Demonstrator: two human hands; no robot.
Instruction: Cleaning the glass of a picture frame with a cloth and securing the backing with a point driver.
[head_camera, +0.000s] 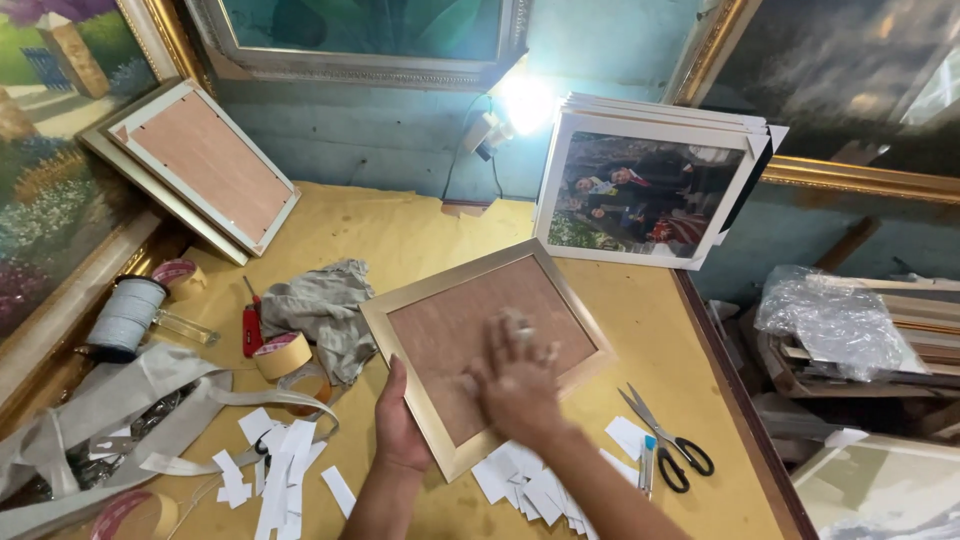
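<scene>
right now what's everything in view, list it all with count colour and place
pale gold picture frame with brown backing board: one, face down, table centre
white framed photographs: a stack, leaning on the wall, far right
white frame with brown backing: one, leaning far left
grey cloth: one, crumpled, left of the gold frame
beige tape roll: one, beside the cloth
red-handled tool: one, left of the cloth
white twine spool: one, left edge
black-handled scissors: one, right of the frame
white paper scraps: many, near edge
clear plastic wrap: one bundle, far right shelf
yellow table: one
left hand: grip on the frame's near edge
right hand: flat on the backing, blurred
</scene>
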